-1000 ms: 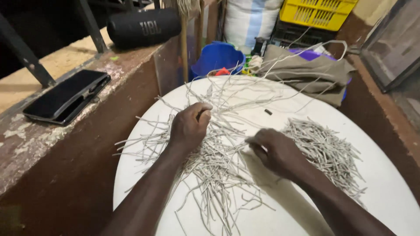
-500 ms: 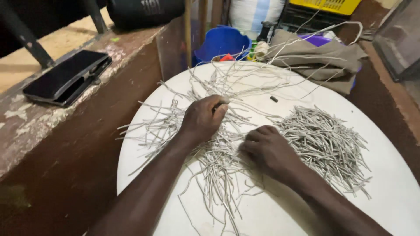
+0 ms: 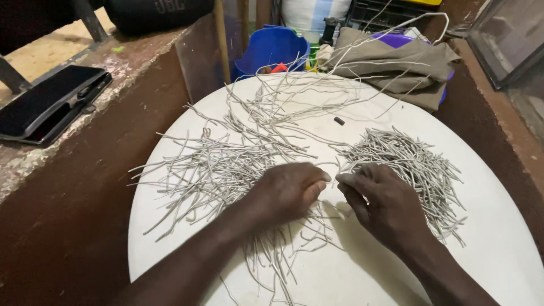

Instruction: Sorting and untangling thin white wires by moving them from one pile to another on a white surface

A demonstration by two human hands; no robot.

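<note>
A round white table [image 3: 498,249] carries many thin grey wire pieces. A loose spread of long wires [image 3: 209,170] lies at left and centre, and a denser pile of shorter wires [image 3: 413,158] lies at right. My left hand [image 3: 286,190] rests on the spread with its fingers curled around a wire. My right hand [image 3: 382,201] sits beside the right pile, fingertips pinching the same short wire [image 3: 330,182] between the two hands. A small dark bit [image 3: 339,120] lies on the table further back.
A brown ledge [image 3: 141,90] runs along the left, with a black phone in a case [image 3: 48,102] on it and a dark cylindrical speaker [image 3: 158,11] further back. Behind the table stand a blue bucket [image 3: 272,48] and a folded grey cloth [image 3: 396,56].
Both hands have drawn nearer to me and closer together, now meeting fingertip to fingertip over one wire. The view has tilted down, so the table fills more of the frame.
</note>
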